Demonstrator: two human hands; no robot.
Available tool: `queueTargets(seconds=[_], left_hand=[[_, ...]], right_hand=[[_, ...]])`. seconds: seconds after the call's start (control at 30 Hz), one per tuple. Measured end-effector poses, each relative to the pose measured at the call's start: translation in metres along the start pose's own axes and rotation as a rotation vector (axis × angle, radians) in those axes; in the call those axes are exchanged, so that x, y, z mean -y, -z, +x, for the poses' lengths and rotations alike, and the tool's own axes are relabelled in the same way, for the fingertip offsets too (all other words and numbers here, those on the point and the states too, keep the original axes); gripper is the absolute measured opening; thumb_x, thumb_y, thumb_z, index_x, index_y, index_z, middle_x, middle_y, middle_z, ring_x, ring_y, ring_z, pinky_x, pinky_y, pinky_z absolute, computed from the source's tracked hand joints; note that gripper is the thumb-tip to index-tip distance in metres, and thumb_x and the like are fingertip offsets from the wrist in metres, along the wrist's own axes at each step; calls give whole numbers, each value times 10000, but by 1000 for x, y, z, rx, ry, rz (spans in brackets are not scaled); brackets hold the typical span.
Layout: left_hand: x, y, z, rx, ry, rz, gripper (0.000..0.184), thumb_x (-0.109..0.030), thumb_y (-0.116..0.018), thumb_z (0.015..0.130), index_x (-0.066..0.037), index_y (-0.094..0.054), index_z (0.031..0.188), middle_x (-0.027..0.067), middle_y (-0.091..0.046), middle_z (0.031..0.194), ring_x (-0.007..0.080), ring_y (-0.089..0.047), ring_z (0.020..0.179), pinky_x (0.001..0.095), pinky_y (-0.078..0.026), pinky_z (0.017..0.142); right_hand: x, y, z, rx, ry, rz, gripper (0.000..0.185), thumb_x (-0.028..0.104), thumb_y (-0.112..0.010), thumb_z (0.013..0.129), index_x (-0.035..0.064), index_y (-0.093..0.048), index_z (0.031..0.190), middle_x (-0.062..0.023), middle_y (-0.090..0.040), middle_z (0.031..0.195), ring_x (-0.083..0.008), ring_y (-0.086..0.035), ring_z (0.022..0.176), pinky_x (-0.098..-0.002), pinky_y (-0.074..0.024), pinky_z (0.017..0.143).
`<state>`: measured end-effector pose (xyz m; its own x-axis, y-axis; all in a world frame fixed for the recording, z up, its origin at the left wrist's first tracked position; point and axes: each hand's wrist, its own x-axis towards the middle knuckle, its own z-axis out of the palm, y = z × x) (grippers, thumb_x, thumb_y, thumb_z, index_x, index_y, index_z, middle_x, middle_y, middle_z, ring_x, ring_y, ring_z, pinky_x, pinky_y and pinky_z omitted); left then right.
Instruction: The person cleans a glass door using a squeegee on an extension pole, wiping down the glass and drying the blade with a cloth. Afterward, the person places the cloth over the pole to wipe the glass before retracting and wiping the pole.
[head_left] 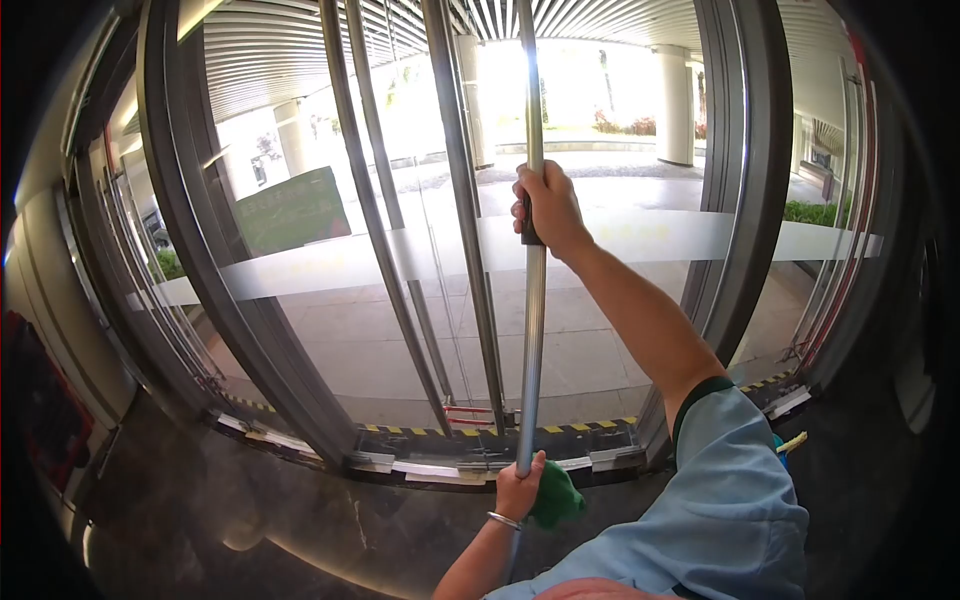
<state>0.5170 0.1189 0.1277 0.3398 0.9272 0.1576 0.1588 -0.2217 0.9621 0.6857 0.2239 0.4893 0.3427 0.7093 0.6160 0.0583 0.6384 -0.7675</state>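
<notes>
A long metal pole (533, 330) stands nearly upright in front of the glass doors, its upper end beyond the top of the view. My right hand (552, 208) is wrapped round the black sleeve on the pole, arm stretched forward and up. Lower down, my left hand (518, 490) grips the same pole, a bracelet on its wrist. A green cloth (556, 497) bunches against the left hand on its right side; whether the fingers hold it, I cannot tell. The pole's bottom end is mostly hidden near my body.
Glass doors with tall metal handles (465, 200) and dark frames (745, 200) curve across the view. Yellow-and-black striped tape (590, 426) runs along the threshold. A green sign (292, 210) shows at the left glass, and a red object (45, 400) is at far left on the dark floor.
</notes>
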Motion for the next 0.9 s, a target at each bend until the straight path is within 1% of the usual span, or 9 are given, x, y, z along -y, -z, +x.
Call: queueTargets(seconds=[0.17,0.23,0.27,0.33,0.67,0.73,0.77,0.83,0.9], left_hand=[[-6,3,2,21,13,5,501,-456,-626,886,17,-619,723,89,-545,564,150,-499,548,337,-423,545],[5,-4,0,-19,4,-109,496,-402,-663,887,9,-580,622,-23,-496,551,49,-436,550,275,-373,483],[11,-6,-3,-14,6,-110,496,-402,-663,887,9,-580,622,-23,-496,551,49,-436,550,275,-373,483],[19,-10,-8,47,58,-42,495,-454,-643,870,23,-634,739,93,-556,571,148,-515,557,337,-434,559],[55,-26,-45,66,123,-18,501,-456,-642,862,15,-635,692,131,-587,580,201,-566,556,360,-457,582],[61,-28,-54,37,123,-41,494,-405,-687,853,24,-593,626,8,-501,532,89,-450,537,308,-398,513],[65,-28,-57,37,127,-43,494,-405,-687,853,24,-593,626,8,-501,532,89,-450,537,308,-398,513],[80,-27,-65,106,226,26,486,-466,-657,842,3,-651,716,146,-614,617,232,-616,603,373,-471,612],[97,-29,-76,99,265,31,491,-478,-660,830,1,-660,726,163,-632,649,264,-641,643,382,-482,634]], right_hand=[[-1,-3,7,-53,-4,-97,186,200,-480,944,24,-422,933,-43,-478,729,-104,-497,531,-276,-469,441],[-11,-1,2,-54,-13,-109,183,200,-475,945,26,-417,939,-43,-476,728,-103,-495,528,-278,-470,441],[-16,2,-2,-56,-21,-121,180,199,-470,946,28,-413,944,-43,-474,727,-103,-493,525,-280,-471,442],[-24,7,-11,-53,-28,-133,185,202,-459,950,23,-412,935,-48,-481,728,-105,-499,516,-285,-481,433],[-55,18,-55,-43,-89,-126,174,198,-446,964,31,-404,943,-40,-468,707,-101,-487,492,-286,-464,422],[-63,19,-66,-39,-100,-125,180,210,-440,967,37,-397,940,-32,-467,698,-94,-484,479,-282,-464,410],[-67,19,-71,-39,-104,-126,180,210,-440,967,37,-397,940,-32,-467,698,-94,-484,479,-282,-464,410],[-77,20,-84,-35,-118,-124,179,211,-438,974,40,-398,941,-28,-462,687,-91,-482,477,-278,-458,406],[-87,18,-102,-29,-131,-134,178,211,-437,978,41,-398,941,-26,-461,681,-90,-482,475,-275,-455,405]])
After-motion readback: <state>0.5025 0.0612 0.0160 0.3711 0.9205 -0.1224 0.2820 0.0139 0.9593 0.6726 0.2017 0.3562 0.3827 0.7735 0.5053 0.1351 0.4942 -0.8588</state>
